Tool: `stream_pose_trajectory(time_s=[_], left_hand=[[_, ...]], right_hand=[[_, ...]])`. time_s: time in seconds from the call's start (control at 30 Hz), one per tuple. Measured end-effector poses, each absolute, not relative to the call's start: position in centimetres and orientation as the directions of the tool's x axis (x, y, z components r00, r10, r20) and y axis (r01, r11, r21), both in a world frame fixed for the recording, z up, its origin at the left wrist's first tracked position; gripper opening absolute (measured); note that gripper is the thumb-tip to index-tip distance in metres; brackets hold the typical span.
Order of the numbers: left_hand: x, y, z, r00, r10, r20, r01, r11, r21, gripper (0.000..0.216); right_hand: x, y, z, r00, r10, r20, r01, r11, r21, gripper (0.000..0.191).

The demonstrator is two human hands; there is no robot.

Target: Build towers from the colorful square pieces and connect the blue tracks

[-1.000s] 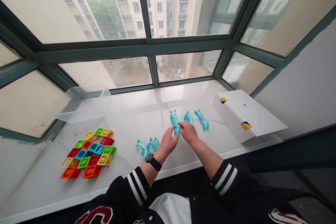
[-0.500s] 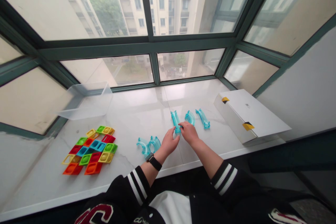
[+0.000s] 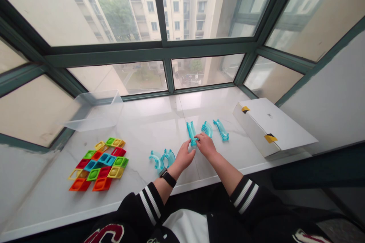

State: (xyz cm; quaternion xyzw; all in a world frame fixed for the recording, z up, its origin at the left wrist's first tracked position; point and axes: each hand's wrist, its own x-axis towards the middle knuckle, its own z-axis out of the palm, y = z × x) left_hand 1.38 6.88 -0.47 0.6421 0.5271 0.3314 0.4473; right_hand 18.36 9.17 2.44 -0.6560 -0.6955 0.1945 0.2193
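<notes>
A straight, see-through blue track piece (image 3: 191, 130) lies on the white counter in the middle, pointing away from me. Both hands meet at its near end. My left hand (image 3: 184, 155) has its thumb and fingertips closed at the left side of that end. From the right, my right hand (image 3: 205, 144) pinches the same end with curled fingers, which partly hide it. Just beyond my right hand lies a curved blue piece (image 3: 207, 129), with another straight blue piece (image 3: 221, 130) farther right. Two more curved blue pieces, one left (image 3: 156, 158) and one right (image 3: 169, 156), sit beside my left wrist.
Several colourful diamond-shaped tiles (image 3: 99, 165) are grouped on the counter (image 3: 137, 121) at left. Behind them stands a clear plastic bin (image 3: 94, 121). A white box (image 3: 273, 125) with yellow-black tabs stands at right. Window frames (image 3: 142, 55) border the counter's back.
</notes>
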Motion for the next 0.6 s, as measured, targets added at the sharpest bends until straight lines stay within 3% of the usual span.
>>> stream_pose_trajectory(time_s=[0.6], left_hand=[[1.2, 6.5, 0.8, 0.211, 0.969, -0.127, 0.335, 0.051, 0.941, 0.072]], right_hand=[[18.2, 8.5, 2.8, -0.041, 0.997, 0.067, 0.832, 0.071, -0.551, 0.028]])
